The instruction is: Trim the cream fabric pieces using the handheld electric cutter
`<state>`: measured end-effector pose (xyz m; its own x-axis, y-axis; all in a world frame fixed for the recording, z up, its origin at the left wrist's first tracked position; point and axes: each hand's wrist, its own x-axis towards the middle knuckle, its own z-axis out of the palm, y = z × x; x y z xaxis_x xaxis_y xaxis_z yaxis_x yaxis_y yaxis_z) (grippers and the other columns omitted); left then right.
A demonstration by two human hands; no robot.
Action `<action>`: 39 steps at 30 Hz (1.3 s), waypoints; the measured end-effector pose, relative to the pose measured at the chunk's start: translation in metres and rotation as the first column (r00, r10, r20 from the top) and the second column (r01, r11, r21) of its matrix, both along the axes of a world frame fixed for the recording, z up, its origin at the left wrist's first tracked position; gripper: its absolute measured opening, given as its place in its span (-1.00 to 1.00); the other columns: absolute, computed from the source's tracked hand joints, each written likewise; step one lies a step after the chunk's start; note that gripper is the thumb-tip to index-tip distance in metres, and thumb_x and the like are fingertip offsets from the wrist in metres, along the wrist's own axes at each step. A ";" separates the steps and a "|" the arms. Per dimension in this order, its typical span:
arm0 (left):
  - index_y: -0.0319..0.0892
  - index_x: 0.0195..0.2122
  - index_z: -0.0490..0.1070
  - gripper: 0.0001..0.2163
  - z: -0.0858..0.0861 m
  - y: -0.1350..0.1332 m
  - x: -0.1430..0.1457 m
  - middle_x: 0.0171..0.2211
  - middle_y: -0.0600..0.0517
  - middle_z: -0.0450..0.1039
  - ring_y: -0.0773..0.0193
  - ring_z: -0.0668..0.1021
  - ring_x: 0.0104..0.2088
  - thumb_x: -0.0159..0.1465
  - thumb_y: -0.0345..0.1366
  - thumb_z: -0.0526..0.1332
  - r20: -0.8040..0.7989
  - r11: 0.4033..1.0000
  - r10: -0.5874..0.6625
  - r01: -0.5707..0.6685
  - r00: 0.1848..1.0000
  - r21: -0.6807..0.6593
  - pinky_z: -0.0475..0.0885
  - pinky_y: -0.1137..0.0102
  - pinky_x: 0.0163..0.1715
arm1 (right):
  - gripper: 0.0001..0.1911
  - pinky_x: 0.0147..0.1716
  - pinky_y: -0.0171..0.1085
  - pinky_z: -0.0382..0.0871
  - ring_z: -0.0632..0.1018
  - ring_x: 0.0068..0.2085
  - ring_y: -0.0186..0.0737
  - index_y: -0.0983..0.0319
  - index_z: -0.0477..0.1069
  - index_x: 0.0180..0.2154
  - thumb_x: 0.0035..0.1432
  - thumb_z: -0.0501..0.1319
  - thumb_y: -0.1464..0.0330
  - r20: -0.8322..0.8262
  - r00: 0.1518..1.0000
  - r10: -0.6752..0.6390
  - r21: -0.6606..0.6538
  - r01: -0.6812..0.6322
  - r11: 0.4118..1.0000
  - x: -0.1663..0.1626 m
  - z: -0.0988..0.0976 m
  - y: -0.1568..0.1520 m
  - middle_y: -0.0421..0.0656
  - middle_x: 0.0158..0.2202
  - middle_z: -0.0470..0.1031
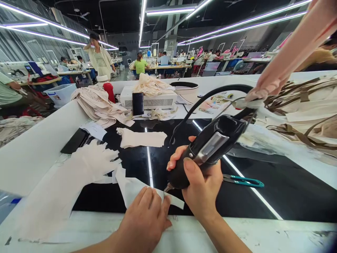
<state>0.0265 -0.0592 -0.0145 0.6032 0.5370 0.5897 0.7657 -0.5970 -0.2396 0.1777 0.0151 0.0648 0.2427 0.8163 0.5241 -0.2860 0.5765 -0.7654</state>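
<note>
In my right hand [201, 186] is a black corded handheld tool [184, 168], its fingers and thumb wrapped round the body. The tool tilts down to the left, and its narrow metal tip meets a white fabric piece [131, 189] beside my left fingertips. My left hand [147, 214] presses that fabric against the black glossy board [252, 203], fingers close together; what lies under them is hidden. A fanned stack of cream fabric pieces [79, 172] spreads at the left. Farther back lies a folded cream bundle [143, 138]. Teal-handled thread snips [243, 181] rest to the right.
A thick cable [210, 93] and a pink cloth sleeve [289, 52] run up from the tool. Behind the board stand a white vented box [150, 101], a phone [138, 104] and a cloth pile [101, 102]. Strapped fabric [310, 112] heaps at the right. People work at sewing tables beyond.
</note>
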 end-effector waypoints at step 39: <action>-0.24 0.19 0.54 -0.70 -0.021 -0.002 0.009 -0.12 -0.12 0.71 0.01 0.69 -0.03 0.72 -0.31 0.03 0.087 0.997 0.022 -0.029 0.996 0.075 0.58 0.21 0.12 | -0.58 -0.54 -0.30 0.57 0.57 -0.54 -0.29 0.06 0.45 0.05 0.22 0.52 0.30 -0.045 0.995 0.089 -0.037 -0.091 0.995 -0.022 0.003 0.006 -0.37 -0.40 0.63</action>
